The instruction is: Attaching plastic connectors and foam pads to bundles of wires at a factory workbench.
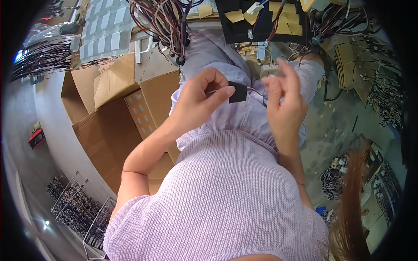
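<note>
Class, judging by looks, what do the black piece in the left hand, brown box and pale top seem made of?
Black piece: possibly foam or tape; matte, flat face.
Brown box: likely cardboard; dull, with creased flaps.
Pale top: knitted yarn, soft finish; stitch ridges show, fibre unclear.

Grey floor [315, 150] at the right side
On it lie small yellowish scraps [333, 110], scattered, and a coiled bundle of dark cables [332, 185].

Two hands [201, 96], one black square piece [238, 92], one red case [37, 138]
</note>
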Demonstrator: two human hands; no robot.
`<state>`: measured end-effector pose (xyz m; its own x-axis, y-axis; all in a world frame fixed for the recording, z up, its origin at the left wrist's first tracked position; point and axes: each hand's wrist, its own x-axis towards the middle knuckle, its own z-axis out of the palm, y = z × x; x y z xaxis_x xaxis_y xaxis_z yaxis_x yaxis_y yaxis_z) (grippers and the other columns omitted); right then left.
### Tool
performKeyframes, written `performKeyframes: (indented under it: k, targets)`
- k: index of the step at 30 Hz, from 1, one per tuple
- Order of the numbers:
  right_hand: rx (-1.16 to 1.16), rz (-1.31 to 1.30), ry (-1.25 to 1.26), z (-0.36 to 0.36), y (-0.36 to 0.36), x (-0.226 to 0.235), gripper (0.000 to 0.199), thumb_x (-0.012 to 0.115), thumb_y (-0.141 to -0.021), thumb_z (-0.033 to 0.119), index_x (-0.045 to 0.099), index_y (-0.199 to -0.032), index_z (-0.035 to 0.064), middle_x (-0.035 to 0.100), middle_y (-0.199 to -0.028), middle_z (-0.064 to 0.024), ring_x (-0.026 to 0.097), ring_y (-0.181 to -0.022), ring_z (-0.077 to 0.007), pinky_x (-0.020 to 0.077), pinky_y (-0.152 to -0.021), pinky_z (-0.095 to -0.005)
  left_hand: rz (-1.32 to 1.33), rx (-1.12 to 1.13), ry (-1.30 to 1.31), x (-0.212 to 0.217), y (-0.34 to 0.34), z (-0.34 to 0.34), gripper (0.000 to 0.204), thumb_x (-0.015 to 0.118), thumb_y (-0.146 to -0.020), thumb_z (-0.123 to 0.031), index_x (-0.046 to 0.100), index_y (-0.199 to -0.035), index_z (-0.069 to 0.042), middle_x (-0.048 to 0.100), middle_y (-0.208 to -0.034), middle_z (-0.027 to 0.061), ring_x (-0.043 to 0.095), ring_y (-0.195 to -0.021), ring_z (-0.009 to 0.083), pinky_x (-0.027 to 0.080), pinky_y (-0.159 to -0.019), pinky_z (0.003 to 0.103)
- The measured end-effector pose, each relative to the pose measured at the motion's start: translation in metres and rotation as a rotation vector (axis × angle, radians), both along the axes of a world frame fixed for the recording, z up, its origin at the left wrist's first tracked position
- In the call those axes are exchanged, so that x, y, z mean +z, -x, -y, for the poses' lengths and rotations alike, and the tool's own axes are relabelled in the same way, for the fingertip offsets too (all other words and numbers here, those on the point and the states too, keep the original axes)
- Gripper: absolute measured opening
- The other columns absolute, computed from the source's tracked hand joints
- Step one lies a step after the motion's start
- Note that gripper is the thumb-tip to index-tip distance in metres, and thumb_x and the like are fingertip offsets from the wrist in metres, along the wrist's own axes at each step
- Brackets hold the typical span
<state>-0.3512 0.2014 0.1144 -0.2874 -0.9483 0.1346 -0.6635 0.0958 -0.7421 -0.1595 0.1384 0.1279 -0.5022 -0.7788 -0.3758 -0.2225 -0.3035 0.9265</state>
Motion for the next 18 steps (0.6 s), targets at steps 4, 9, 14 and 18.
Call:
performKeyframes:
  k: [4, 9, 14, 18]
  targets:
    - [0.199, 0.777, 0.015, 0.011, -0.011, 0.005, 0.029, 0.065, -0.085, 0.007, 0.046, -0.107, 0.0034, 0.051, -0.095, -0.0076, 0.057, -0.073, -0.0124, 0.0446, -0.058, -0.0237, -0.041, -0.026, -0.053, 0.003, -0.001, 0.008, 0.016, 0.067, -0.086, -0.008, 0.054, -0.083, 0.0, 0.051, -0.07, -0.004, 0.043, -0.062, 0.0017, 0.036, -0.053, 0.02]
    - [0.216, 0.642, 0.125, 0.012, -0.023, -0.01, 0.017, 0.069, -0.079, -0.003, 0.056, -0.089, 0.0022, 0.042, -0.077, -0.0017, 0.037, -0.059, -0.0076, 0.0337, -0.05, -0.0216, 0.076, 0.017, 0.034, 0.003, 0.01, 0.006, 0.018, 0.068, -0.084, -0.006, 0.051, -0.086, 0.0, 0.05, -0.066, -0.0042, 0.04, -0.058, 0.0027, 0.033, -0.049, 0.022]
    - [0.093, 0.541, 0.123, 0.013, -0.021, -0.012, 0.012, 0.072, -0.076, -0.002, 0.066, -0.085, 0.0023, 0.043, -0.073, 0.0004, 0.038, -0.06, -0.0069, 0.0331, -0.05, -0.0217, -0.039, 0.198, 0.174, -0.002, 0.019, 0.003, 0.03, 0.068, -0.079, 0.003, 0.05, -0.103, -0.002, 0.046, -0.065, -0.0019, 0.039, -0.057, 0.0051, 0.032, -0.049, 0.022]
    - [0.114, 0.581, 0.124, 0.015, -0.014, -0.01, 0.019, 0.074, -0.074, -0.001, 0.069, -0.092, 0.0027, 0.045, -0.077, 0.0005, 0.04, -0.06, -0.0067, 0.0332, -0.051, -0.0211, -0.018, 0.062, 0.286, -0.005, 0.015, -0.002, 0.034, 0.07, -0.074, 0.005, 0.058, -0.106, -0.004, 0.047, -0.078, -0.0003, 0.043, -0.067, 0.0061, 0.035, -0.053, 0.021]
